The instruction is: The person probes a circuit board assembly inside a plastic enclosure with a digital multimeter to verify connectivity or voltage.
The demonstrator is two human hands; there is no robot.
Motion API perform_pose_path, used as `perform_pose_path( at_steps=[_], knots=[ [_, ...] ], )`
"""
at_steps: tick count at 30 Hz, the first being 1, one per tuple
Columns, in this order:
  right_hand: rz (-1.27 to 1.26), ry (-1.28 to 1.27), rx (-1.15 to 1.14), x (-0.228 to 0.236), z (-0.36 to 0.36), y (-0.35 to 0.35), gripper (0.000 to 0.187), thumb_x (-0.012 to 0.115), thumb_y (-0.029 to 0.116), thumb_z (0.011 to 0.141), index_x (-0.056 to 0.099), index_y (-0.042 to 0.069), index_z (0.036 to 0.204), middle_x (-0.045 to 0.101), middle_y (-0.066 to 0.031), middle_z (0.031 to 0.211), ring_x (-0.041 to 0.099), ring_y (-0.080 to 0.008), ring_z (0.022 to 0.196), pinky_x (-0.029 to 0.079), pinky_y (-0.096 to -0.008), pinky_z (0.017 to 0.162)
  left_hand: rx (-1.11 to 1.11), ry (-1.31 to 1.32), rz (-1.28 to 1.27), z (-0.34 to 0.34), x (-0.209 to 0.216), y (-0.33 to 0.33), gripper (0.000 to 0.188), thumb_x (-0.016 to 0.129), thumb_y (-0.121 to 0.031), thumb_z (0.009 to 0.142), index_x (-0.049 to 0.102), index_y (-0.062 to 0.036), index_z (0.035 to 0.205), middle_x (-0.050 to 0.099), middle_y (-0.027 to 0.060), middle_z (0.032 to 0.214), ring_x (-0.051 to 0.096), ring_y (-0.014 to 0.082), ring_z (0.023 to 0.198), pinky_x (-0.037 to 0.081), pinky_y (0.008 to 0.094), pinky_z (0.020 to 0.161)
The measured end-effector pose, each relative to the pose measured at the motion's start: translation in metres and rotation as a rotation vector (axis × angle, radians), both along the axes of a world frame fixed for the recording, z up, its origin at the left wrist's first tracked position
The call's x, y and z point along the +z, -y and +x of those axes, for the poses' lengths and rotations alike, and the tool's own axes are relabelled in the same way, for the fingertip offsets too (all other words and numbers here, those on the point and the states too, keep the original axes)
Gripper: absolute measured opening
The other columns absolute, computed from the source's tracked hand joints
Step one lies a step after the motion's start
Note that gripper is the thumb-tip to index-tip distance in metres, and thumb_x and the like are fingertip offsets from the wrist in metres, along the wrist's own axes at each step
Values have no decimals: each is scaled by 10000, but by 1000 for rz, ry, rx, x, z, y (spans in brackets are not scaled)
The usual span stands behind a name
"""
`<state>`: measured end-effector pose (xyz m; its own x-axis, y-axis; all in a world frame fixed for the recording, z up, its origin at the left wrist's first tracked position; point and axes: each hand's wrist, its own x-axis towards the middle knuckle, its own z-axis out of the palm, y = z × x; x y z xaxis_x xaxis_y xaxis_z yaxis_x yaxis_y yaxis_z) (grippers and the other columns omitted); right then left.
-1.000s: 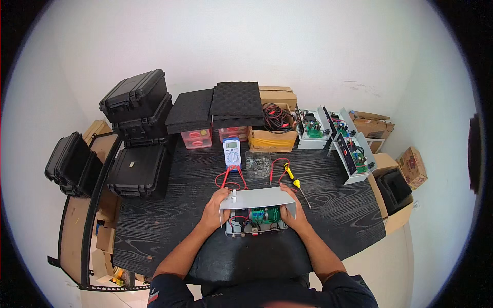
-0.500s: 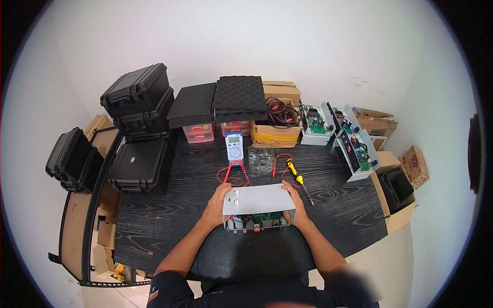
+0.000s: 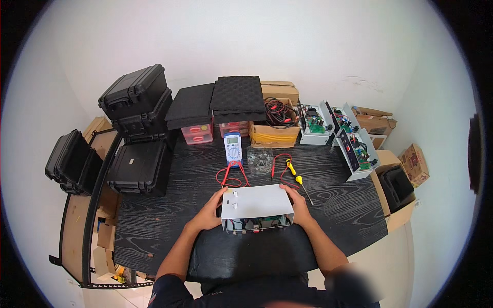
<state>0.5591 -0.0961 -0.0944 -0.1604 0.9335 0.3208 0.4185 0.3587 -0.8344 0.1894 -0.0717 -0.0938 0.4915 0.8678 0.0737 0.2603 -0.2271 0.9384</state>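
Observation:
A light grey metal case (image 3: 259, 200) sits near the front of the black table, with its near side uncovered. Through that side a green circuit board and wires (image 3: 262, 223) show under the cover. My left hand (image 3: 209, 209) grips the case's left end, thumb at the top corner. At the right end my right hand (image 3: 299, 205) holds on in the same way. Some fingers of both hands are hidden behind the sides. Beyond the case stand a multimeter (image 3: 233, 148) with red leads (image 3: 226, 177), and a yellow-handled screwdriver (image 3: 304, 190).
Several opened grey units with circuit boards (image 3: 314, 126) stand at the back right. A clear tray of small parts (image 3: 260, 160) lies mid-table. Behind are a carton of cables (image 3: 276, 134) and pink drawers (image 3: 197, 134) under black foam (image 3: 239, 97). Black hard cases (image 3: 138, 167) are stacked left.
The grey cover has come down over the board, and less of the inside shows. Both hands have shifted slightly left and keep their hold on the case.

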Motion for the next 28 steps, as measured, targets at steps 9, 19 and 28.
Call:
perform_pose_path(
  at_steps=[9, 19, 28],
  knots=[
    [-56, -26, 21, 7, 3, -2, 846, 874, 24, 782, 512, 112, 1541, 630, -172, 1382, 648, -268, 1251, 523, -377, 1041, -164, 206, -57, -5, 9, 4, 1435, 957, -567, 659, 99, -102, 1711, 139, 186, 1744, 164, 329, 1619, 219, 516, 1294],
    [-543, -457, 618, 22, 44, -10, 1207, 775, -55, 719, 127, 145, 1717, 166, -146, 1755, 166, -262, 1625, 195, -448, 1312, -130, 225, -77, -6, 8, 3, 1450, 982, -577, 612, 161, -77, 1699, 220, 189, 1711, 236, 343, 1594, 230, 510, 1293],
    [-449, -288, 639, 27, 41, -5, 1379, 997, 246, 668, 107, 124, 1714, 46, -115, 1777, 110, -260, 1632, 56, -441, 1327, -154, 51, 9, -7, 29, 9, 1465, 1012, -474, 602, 132, -79, 1703, 169, 200, 1739, 225, 352, 1598, 230, 514, 1295]
  ],
)
